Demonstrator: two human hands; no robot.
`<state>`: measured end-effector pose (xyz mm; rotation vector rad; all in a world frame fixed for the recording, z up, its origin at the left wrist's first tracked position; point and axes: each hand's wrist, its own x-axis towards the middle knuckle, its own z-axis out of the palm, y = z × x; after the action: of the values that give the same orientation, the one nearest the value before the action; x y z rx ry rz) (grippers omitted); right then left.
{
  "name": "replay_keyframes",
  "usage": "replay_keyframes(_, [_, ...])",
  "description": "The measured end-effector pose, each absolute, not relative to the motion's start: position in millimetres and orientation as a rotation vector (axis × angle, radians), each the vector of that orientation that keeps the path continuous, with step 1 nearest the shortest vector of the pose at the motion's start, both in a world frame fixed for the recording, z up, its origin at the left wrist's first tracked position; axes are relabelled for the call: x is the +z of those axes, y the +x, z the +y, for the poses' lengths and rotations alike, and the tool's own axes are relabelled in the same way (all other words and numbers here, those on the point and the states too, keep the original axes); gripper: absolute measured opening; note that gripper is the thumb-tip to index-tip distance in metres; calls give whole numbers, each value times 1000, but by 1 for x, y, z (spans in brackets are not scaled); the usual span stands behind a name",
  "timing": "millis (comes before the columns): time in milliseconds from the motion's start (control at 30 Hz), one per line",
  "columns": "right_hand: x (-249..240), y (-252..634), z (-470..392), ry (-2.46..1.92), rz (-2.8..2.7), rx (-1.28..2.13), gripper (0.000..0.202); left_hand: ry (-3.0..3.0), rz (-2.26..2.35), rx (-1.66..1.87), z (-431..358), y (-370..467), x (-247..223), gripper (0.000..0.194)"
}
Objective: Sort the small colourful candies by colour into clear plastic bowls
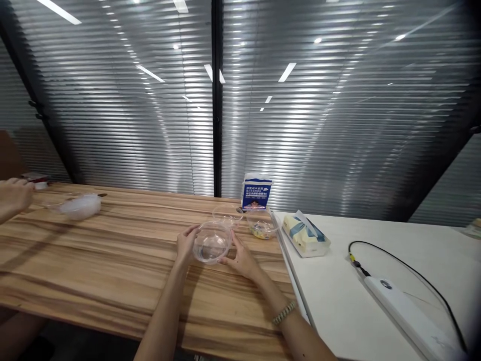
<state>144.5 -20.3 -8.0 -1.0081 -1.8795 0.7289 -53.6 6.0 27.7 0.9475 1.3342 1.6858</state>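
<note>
Head view: left hand (185, 243) and right hand (242, 258) both grasp a clear bowl (212, 245), fingers curled on opposite sides, probably since thin, slick, round plastic steadies best that way; it's at the wooden table's (112, 260) right part, can't tell if its base touches the streaky grain. Just behind sit a second bowl (227, 216), see-through too, and, rightward, a bowl with coloured bits (263, 224), likely placed for easy reach. Blue-and-white bag (256, 193) stands upright behind, boxy; soft tissue pack (306, 238) lies on the smooth white table (345, 311).
</note>
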Motion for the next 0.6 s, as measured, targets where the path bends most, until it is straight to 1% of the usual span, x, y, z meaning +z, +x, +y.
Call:
replay_keyframes(100, [-8, 145, -20, -999, -1872, 751, 113, 931, 1303, 1676, 1, -49, 33, 27])
replay_keyframes(233, [-8, 144, -21, -977, -1883, 761, 111, 895, 1281, 1664, -3, -46, 38, 28])
replay_keyframes(433, [-14, 144, -18, -950, -1815, 805, 110, 845, 1265, 1627, -1, -45, 41, 24])
replay_keyframes(600, [-21, 144, -13, -836, -1788, 947, 114, 797, 1260, 1610, -1, -45, 43, 22])
